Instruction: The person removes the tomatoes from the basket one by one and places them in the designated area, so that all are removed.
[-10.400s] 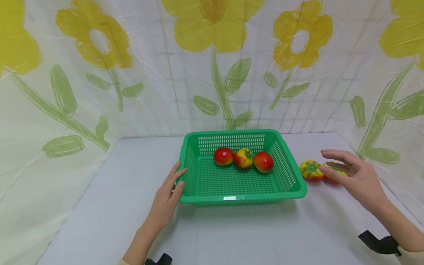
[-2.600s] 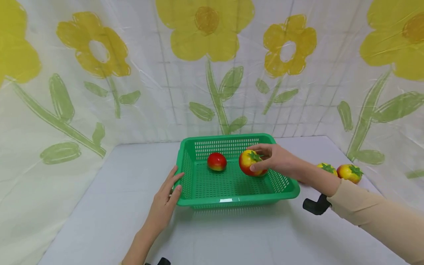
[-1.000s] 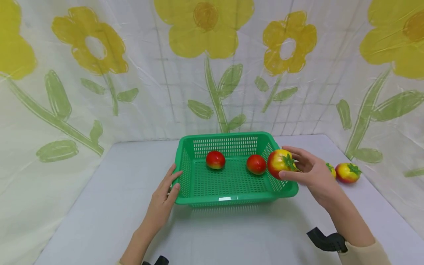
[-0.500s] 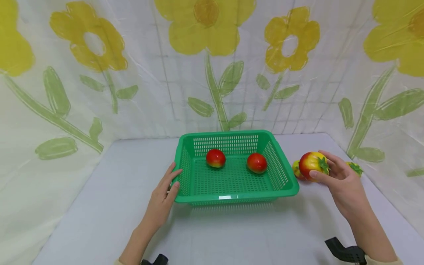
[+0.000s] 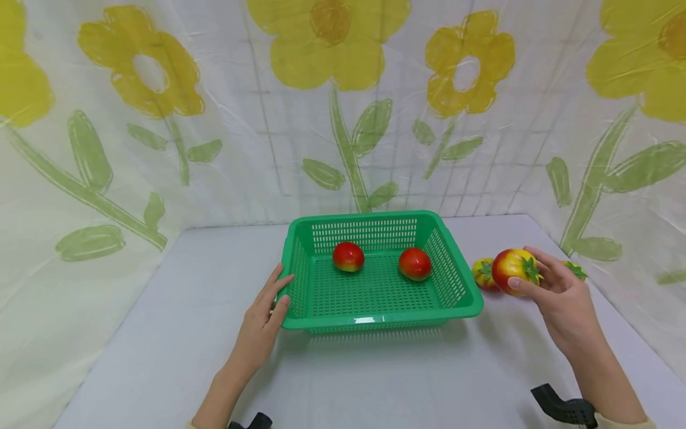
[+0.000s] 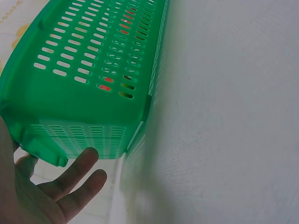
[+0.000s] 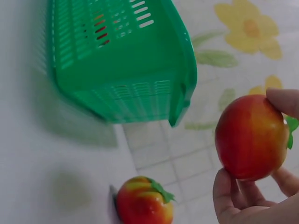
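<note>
Dial set with 12 at the flowered curtain (image 5: pixel 236 149), 6 at the person.

Green basket (image 5: pixel 321 323) at centre. Left hand (image 5: pixel 259 325) at its 9 o'clock, straight, relaxed fingers touching the rim, no clench. Right hand (image 5: pixel 565 298) out at 3 o'clock, thumb and fingers pinching a red-and-yellow fruit (image 5: pixel 507 268), held above the white table (image 5: pixel 364 381), leafy end toward the palm.

Loose fruit (image 5: pixel 481 274) on the table at the held one's 9 o'clock; the right wrist view shows the two apart. Partly hidden fruit (image 5: pixel 576 270) beyond the right hand; only its top shows. Inside the basket, one red fruit (image 5: pixel 348 256) at 10, another red fruit (image 5: pixel 415 264) at 2, well apart.

My worries: skin looks glossy and round, so an uneven pinch could let the held fruit squirt out and roll. Set down too far toward 9, it would knock the loose one into the basket's side; too far toward 3, the hidden one, masked by the hand, could be bumped. The left hand's light touch would hardly brace the basket against a knock; a hard push down on that rim might tip it and send both reds rolling.
</note>
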The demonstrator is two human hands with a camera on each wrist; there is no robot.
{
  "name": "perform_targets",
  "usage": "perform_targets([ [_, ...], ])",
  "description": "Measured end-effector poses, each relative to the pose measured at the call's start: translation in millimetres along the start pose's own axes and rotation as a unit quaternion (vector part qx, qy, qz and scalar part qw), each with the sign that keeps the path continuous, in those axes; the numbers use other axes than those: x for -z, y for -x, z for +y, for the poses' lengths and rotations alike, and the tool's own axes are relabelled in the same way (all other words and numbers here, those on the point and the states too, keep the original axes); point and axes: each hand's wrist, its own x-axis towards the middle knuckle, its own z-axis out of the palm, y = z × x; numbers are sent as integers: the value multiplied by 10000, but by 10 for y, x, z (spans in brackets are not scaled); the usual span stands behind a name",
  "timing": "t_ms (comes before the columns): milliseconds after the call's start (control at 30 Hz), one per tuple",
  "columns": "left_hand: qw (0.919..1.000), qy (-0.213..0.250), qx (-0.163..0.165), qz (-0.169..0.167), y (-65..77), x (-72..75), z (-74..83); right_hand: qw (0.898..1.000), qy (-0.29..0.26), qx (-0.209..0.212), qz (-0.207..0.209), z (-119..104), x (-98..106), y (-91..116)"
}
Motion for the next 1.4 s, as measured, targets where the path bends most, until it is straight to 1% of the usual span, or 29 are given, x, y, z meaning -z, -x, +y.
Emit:
perform_targets([
  [167, 10000, -9, -45, -39, -12, -3, 7, 9998, 145, -27, 129, 66, 82, 1],
  [367, 9999, 34, -100, -118, -38, -14, 11, 9990, 200, -124, 387, 162, 281, 34],
  [500, 9999, 29, -61, -125, -40, -19, 14, 9963, 668, -312, 448, 221, 357, 29],
  [567, 9999, 22, -28, -121, -39, -20, 14, 9914, 1147, -445, 445, 243, 370, 16],
  [733, 9999, 2, -43, -125, -34, -18, 25, 9710, 2254, -644, 470, 285, 393, -13],
  [900, 9999, -14, -98, -80, -14, -5, 20, 9567, 2804, -715, 324, 301, 403, -38],
  [1033, 9999, -25, -116, -47, -5, 7, 5, 9496, 3014, -847, 138, 291, 403, -66],
  [1267, 10000, 47, -13, 3, 7, 15, 7, 9506, 2998, -799, -104, 317, 422, -89],
  [1400, 10000, 62, 27, -10, -1, 21, 24, 9449, 3178, -764, -196, 337, 434, -93],
])
